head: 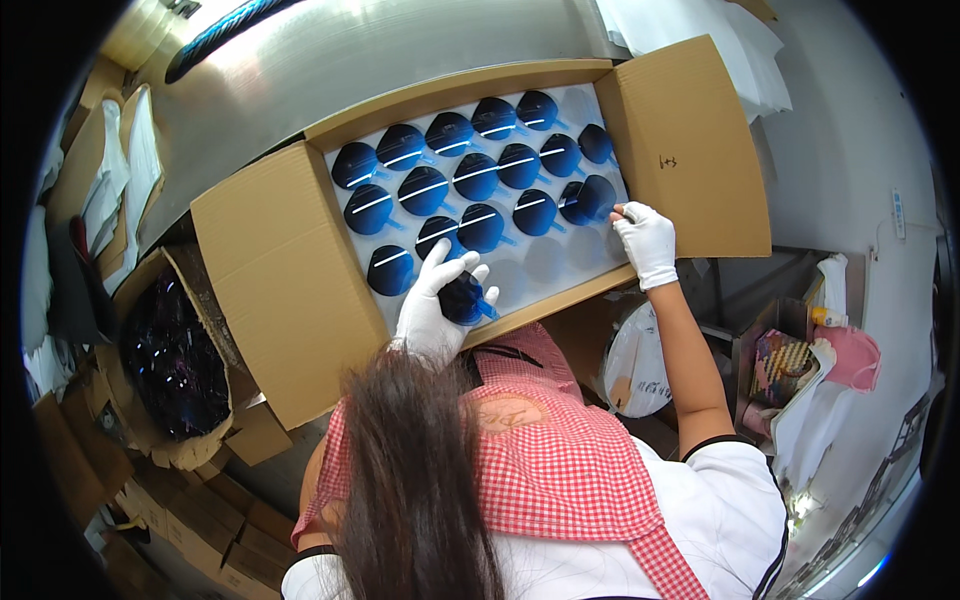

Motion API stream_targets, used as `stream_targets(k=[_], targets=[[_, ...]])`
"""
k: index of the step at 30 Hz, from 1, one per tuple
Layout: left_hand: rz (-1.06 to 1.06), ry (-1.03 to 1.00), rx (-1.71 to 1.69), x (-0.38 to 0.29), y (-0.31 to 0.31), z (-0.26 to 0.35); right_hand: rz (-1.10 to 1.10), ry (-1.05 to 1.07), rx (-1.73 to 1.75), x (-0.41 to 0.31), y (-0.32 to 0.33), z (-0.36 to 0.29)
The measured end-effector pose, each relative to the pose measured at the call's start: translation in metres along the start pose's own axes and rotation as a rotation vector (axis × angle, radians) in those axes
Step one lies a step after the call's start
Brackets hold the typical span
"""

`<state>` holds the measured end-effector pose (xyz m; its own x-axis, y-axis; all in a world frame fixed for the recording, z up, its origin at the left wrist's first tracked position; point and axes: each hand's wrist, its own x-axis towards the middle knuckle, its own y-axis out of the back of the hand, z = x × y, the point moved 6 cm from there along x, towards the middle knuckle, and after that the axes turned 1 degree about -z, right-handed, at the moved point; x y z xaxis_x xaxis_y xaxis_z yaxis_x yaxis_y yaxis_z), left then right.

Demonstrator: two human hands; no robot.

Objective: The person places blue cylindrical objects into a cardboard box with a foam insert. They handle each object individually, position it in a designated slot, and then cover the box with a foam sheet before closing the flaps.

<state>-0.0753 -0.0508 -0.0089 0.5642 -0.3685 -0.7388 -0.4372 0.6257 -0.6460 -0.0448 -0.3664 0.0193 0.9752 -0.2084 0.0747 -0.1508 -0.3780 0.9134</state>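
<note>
My left hand (435, 311), in a white glove, holds a dark blue tinted lens with a small tab (462, 298) over the near edge of an open cardboard box (442, 91). In a white glove with bare fingertips, my right hand (646, 238) grips one blue lens (598, 198) by its edge at the box's right side. That lens overlaps another lens behind it. Rows of similar blue gradient lenses (475, 177) lie on a whitish translucent sheet (517, 294) in the box. Faint round grey shapes show through the sheet near the front.
A metal table (375, 56) extends behind the box, whose side flaps (289, 277) spread outward. To the left stands a carton of dark glossy pieces (174, 356). On the right are a wrapped round bundle (637, 360) and a bin with a pink bag (856, 358).
</note>
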Motion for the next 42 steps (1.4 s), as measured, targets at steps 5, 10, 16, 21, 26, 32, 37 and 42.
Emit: stream_targets(k=[5, 10, 16, 21, 26, 32, 37, 42], targets=[[0.030, 0.015, 0.048, 0.011, -0.018, -0.017, -0.004, -0.030, -0.245, 0.003, 0.018, 0.003], [-0.046, -0.118, -0.072, 0.008, -0.029, -0.027, -0.527, 0.031, 0.297, -0.039, -0.011, -0.076], [-0.079, -0.298, -0.149, 0.003, -0.008, -0.020, -0.691, 0.076, 0.339, -0.072, -0.035, -0.166], [-0.234, -0.369, -0.093, -0.017, 0.020, -0.004, -0.937, 0.064, 0.413, -0.069, -0.061, -0.182], [-0.165, -1.124, 0.672, -0.059, 0.035, 0.080, -0.807, 0.246, 0.443, -0.079, -0.078, -0.205], [-0.324, -1.270, 0.783, -0.068, 0.020, 0.121, -0.576, 0.286, 0.023, -0.074, -0.057, -0.161], [-0.327, -1.018, 1.462, -0.057, -0.007, 0.095, -0.485, 0.138, -0.111, -0.055, -0.016, -0.095], [-0.035, -0.204, 2.320, -0.025, -0.001, 0.043, -0.403, 0.071, -0.225, -0.041, 0.010, -0.048]])
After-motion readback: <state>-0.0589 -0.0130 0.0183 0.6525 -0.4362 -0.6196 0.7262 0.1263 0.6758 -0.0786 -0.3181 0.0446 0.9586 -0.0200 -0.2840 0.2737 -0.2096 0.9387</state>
